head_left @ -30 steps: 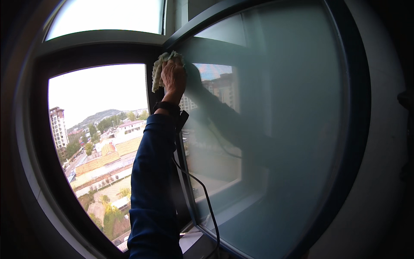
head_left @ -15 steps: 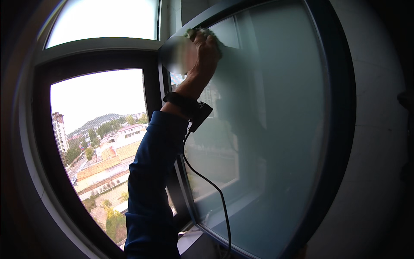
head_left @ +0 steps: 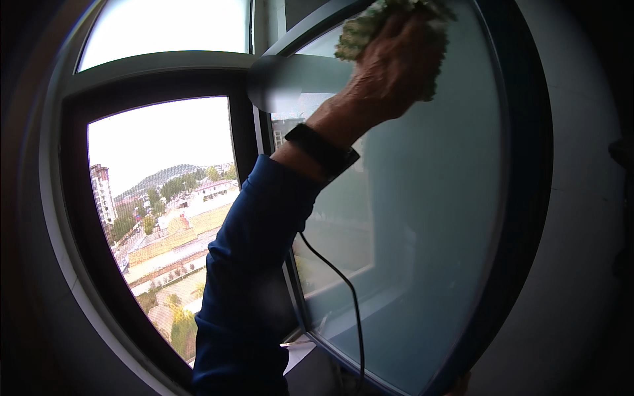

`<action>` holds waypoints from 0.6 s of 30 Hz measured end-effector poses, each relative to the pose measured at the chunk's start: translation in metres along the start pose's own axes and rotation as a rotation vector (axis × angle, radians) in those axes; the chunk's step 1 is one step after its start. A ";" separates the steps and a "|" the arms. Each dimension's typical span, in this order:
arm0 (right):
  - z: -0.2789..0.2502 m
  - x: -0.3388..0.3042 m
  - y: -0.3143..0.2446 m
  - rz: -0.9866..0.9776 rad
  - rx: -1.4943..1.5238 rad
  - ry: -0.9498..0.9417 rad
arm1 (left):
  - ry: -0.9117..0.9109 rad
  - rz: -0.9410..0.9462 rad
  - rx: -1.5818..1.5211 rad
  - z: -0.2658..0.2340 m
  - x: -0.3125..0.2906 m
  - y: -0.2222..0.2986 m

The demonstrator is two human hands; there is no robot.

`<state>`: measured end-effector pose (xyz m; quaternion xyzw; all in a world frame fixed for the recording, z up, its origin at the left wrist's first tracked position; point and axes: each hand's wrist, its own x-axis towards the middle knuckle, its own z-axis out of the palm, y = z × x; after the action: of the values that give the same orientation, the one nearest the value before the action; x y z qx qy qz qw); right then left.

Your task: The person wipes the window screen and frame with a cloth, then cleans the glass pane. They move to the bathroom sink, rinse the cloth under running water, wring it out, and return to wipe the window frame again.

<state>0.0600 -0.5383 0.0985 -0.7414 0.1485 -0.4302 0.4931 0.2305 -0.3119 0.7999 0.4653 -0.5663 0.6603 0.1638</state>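
Note:
My left hand [head_left: 399, 66] is closed on a crumpled green-and-whitish cloth [head_left: 356, 38], pressing it against the upper part of a glass pane [head_left: 436, 204]. Its back faces me, and some fingers are blurred or hidden in the cloth. The pane sits in a dark-framed window sash [head_left: 522, 171] that stands swung inward. A black band [head_left: 317, 148] circles my left wrist, below it a blue sleeve. At the bottom edge of the sash shows a small patch of skin, likely my right hand [head_left: 460, 385]; its fingers are hidden.
A black cable [head_left: 343, 280] hangs from the wrist band across the pane. Left of my arm is a dark-framed window opening [head_left: 76, 132] with buildings, trees and a hill far below. A pale wall [head_left: 584, 198] stands on the right.
My left hand has moved the cloth rightward and slightly up across the pane, and the forearm now leans further right. The view has shifted slightly.

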 end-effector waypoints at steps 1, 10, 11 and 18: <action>-0.001 0.000 -0.004 0.011 -0.004 -0.013 | 0.023 0.308 0.413 -0.009 -0.007 -0.023; 0.012 -0.006 0.037 -0.051 -0.125 0.067 | -0.059 -0.030 0.623 -0.092 -0.138 -0.153; 0.014 -0.007 0.045 -0.096 -0.190 0.097 | -0.029 -0.308 0.479 -0.092 -0.138 -0.153; 0.024 -0.017 0.038 -0.382 -0.232 0.048 | 0.020 -0.483 -0.011 -0.056 -0.069 -0.068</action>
<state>0.0766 -0.5307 0.0539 -0.7974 0.0653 -0.5133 0.3104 0.2927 -0.2191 0.7891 0.5795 -0.4406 0.6035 0.3252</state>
